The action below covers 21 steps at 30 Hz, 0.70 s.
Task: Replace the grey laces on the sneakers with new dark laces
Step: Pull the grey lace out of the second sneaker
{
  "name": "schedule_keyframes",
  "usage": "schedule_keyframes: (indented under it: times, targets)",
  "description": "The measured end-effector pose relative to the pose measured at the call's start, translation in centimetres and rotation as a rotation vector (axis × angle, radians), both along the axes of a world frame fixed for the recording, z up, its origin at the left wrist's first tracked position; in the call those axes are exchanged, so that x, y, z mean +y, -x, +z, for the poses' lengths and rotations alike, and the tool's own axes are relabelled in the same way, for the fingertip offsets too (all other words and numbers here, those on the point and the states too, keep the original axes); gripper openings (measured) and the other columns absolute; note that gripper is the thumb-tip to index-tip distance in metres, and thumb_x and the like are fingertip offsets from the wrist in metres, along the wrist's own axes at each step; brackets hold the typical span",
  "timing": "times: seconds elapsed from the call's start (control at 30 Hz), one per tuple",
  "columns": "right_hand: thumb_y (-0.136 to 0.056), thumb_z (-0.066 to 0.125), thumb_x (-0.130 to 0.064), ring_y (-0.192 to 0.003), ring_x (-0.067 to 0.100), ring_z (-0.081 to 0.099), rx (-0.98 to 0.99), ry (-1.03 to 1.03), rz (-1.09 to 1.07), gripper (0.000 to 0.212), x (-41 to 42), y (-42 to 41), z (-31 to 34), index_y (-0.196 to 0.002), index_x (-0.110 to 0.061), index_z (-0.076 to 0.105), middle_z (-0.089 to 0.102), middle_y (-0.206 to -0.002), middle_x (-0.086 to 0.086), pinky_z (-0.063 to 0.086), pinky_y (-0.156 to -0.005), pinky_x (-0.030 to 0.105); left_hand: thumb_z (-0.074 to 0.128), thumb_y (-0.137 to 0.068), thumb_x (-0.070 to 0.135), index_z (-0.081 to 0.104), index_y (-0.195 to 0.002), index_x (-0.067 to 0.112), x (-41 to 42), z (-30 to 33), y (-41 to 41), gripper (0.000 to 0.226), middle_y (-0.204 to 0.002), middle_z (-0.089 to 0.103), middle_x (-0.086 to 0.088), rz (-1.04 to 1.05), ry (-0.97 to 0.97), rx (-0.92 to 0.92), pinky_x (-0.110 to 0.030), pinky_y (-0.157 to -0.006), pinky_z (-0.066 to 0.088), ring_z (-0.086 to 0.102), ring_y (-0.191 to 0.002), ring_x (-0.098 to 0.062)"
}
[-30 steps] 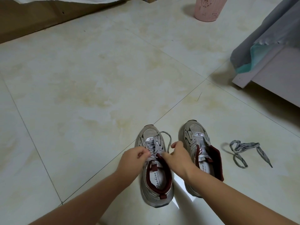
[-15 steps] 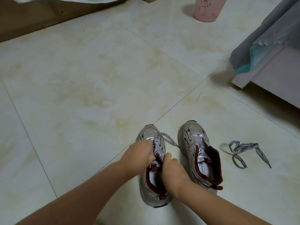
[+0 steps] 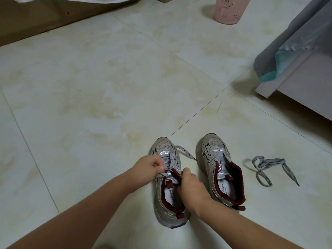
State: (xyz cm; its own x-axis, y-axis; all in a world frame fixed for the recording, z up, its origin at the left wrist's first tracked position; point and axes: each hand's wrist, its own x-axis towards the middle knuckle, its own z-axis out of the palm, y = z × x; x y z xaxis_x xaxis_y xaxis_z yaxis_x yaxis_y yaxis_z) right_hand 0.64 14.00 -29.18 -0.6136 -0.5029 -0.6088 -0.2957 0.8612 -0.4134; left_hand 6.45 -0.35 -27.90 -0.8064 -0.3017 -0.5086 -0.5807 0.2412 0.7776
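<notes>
Two grey sneakers with dark red collars stand side by side on the tiled floor. The left sneaker [image 3: 166, 209] still carries a grey lace [image 3: 181, 152], one end trailing off to the right over the floor. My left hand [image 3: 148, 167] pinches that lace at the sneaker's left side. My right hand [image 3: 191, 188] grips the sneaker's right collar edge beside the tongue. The right sneaker [image 3: 218, 169] has no lace. A loose grey lace [image 3: 265, 168] lies tangled on the floor to its right.
A pink ribbed bin [image 3: 230, 9] stands at the far end of the floor. Grey and teal cloth [image 3: 280, 56] hangs over a pale furniture edge [image 3: 294, 85] at the right. A brown wooden board [image 3: 45, 22] runs along the far left.
My left hand has drawn a little to the left with the lace. My right hand has dropped from the lace area onto the left sneaker's collar.
</notes>
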Motion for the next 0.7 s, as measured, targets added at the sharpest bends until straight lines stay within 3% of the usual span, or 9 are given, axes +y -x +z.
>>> schedule_keyframes:
  times: [0.1,0.17,0.33,0.4,0.47,0.53,0.6,0.7]
  targets:
    - [-0.091,0.035,-0.008,-0.109,0.036,0.052,0.008,0.017,0.011,0.014,0.1,-0.1,-0.3,-0.100,-0.018,0.030,0.049,-0.118,0.015,0.039,-0.085,0.036,0.044,-0.094,0.008,0.044,-0.067,0.018,-0.2,0.3,1.0,0.029,-0.066,0.049,0.003,-0.046,0.125,-0.018,-0.019,-0.055,0.033,0.043,-0.058,-0.006]
    - [-0.090,0.039,-0.012,-0.108,0.035,0.052,-0.001,0.039,-0.001,0.019,0.1,-0.1,-0.4,-0.109,-0.015,0.036,0.051,-0.116,0.014,0.039,-0.083,0.035,0.045,-0.093,0.010,0.043,-0.067,0.021,-0.6,0.7,1.4,0.028,-0.065,0.046,0.006,-0.120,0.226,-0.013,-0.018,-0.053,0.031,0.040,-0.055,-0.003]
    - [-0.088,0.052,-0.020,-0.099,0.028,0.056,-0.075,0.177,-0.110,0.020,0.9,0.2,-1.0,-0.106,-0.017,0.044,0.060,-0.103,0.008,0.045,-0.084,0.031,0.064,-0.084,0.010,0.056,-0.072,0.019,-1.4,0.9,0.2,0.017,-0.065,0.051,0.007,-0.208,0.103,-0.052,-0.006,-0.051,0.035,0.047,-0.049,0.004]
    - [-0.087,0.055,-0.019,-0.090,0.025,0.056,-0.113,0.225,-0.144,0.018,1.2,0.3,-1.2,-0.100,-0.020,0.043,0.058,-0.088,0.002,0.046,-0.081,0.031,0.060,-0.087,0.008,0.057,-0.067,0.016,-1.5,0.5,-0.1,0.021,-0.068,0.059,0.004,-0.117,0.072,-0.028,-0.009,-0.058,0.039,0.050,-0.056,0.004]
    - [-0.086,0.056,-0.017,-0.082,0.023,0.053,-0.115,0.250,-0.143,0.018,1.3,0.3,-1.4,-0.102,-0.018,0.046,0.052,-0.075,-0.004,0.045,-0.078,0.030,0.054,-0.091,0.008,0.059,-0.066,0.013,-1.6,0.2,-0.1,0.026,-0.070,0.065,0.002,0.020,-0.021,-0.008,-0.022,-0.068,0.043,0.054,-0.067,-0.011]
    - [-0.086,0.055,-0.017,-0.078,0.022,0.051,-0.102,0.267,-0.137,0.018,1.3,0.3,-1.6,-0.101,-0.019,0.047,0.048,-0.069,-0.007,0.045,-0.076,0.030,0.048,-0.094,0.008,0.054,-0.062,0.011,-1.5,0.2,0.3,0.032,-0.059,0.059,0.003,0.101,-0.103,-0.019,-0.022,-0.058,0.044,0.052,-0.058,-0.015]
    - [-0.086,0.055,-0.016,-0.077,0.021,0.049,-0.097,0.283,-0.138,0.016,1.3,0.4,-1.8,-0.097,-0.022,0.046,0.047,-0.067,-0.008,0.045,-0.074,0.030,0.046,-0.094,0.009,0.049,-0.063,0.011,-1.6,0.5,0.6,0.032,-0.050,0.047,0.004,0.222,-0.168,-0.035,-0.020,-0.046,0.037,0.045,-0.042,-0.008]
    - [-0.086,0.054,-0.017,-0.078,0.021,0.047,-0.082,0.286,-0.132,0.016,1.1,0.4,-2.0,-0.100,-0.022,0.048,0.046,-0.070,-0.007,0.045,-0.076,0.031,0.053,-0.091,0.013,0.054,-0.072,0.010,-1.9,0.8,0.7,0.019,-0.051,0.044,0.006,0.206,0.009,0.012,-0.020,-0.047,0.034,0.041,-0.041,-0.004]
